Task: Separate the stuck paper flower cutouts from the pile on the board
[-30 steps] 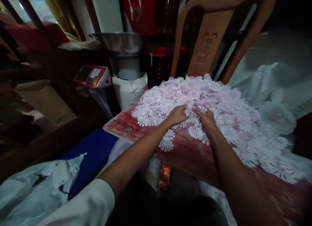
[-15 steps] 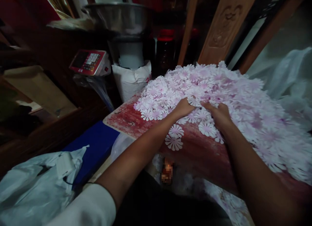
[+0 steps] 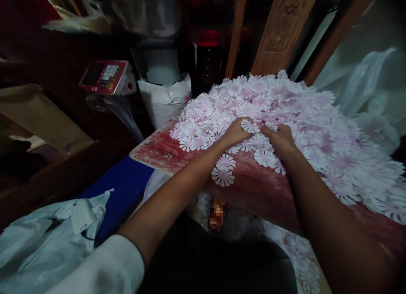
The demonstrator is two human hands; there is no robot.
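A large heap of white and pale-purple flower-shaped cutouts [image 3: 247, 95] covers most of a worn red board [image 3: 158, 150]. Over the heap's near edge, my left hand [image 3: 238, 131] has its fingers closed on a flower cutout [image 3: 250, 126], whose petals stick out past the thumb side. Just to the right, almost meeting it, my right hand [image 3: 281, 140] is pinched, with white petals [image 3: 271, 125] showing between thumb and fingers. How many pieces each hand holds is hidden. Two loose flower cutouts [image 3: 223, 177] lie near the board's front edge.
A red scale display [image 3: 104, 77] stands at the left, beside a metal bowl [image 3: 142, 17] and a white sack [image 3: 165, 100]. A pale plastic bag [image 3: 31, 243] lies lower left, near a blue surface [image 3: 127, 188]. More cutouts [image 3: 298, 247] lie below the board.
The whole view has shifted slightly, so things sit a little higher and further left. Both hands stay together over the heap; the flower cutout at my left hand now shows more plainly.
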